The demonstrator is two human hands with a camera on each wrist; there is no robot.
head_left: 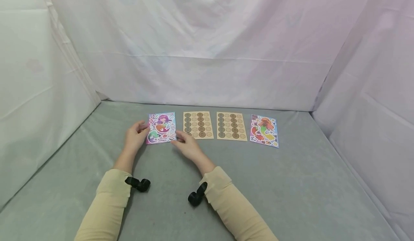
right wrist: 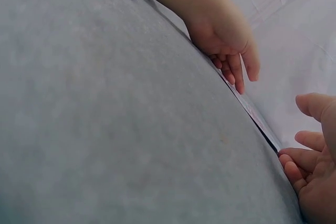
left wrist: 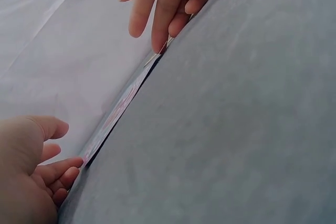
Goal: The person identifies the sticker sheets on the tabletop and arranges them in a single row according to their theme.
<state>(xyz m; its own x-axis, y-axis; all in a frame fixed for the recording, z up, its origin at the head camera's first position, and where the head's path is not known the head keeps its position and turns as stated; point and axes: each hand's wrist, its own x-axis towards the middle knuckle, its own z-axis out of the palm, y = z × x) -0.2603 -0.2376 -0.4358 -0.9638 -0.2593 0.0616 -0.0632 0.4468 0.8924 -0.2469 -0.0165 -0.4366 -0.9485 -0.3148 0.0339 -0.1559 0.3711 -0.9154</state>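
A mermaid sticker sheet (head_left: pixel 161 127), purple and blue with colourful figures, lies at the left end of a row of flat sheets. My left hand (head_left: pixel 136 136) is at its left edge, and my right hand (head_left: pixel 187 145) is at its lower right corner. Seen from the left wrist, the sheet (left wrist: pixel 118 108) appears almost edge-on between the fingertips of both hands. Both thumbs stand away from it, with the fingers loosely bent. In the right wrist view, my right hand's index fingertip (right wrist: pixel 286 152) is right at the sheet's corner.
Two tan sheets of round stickers, one nearer (head_left: pixel 198 125) and one farther right (head_left: pixel 231 126), continue the row. Another mermaid sticker sheet (head_left: pixel 264 131) lies slightly turned at its right end. White cloth walls (head_left: pixel 207 79) bound the grey tabletop (head_left: pixel 291 190) at the back and sides.
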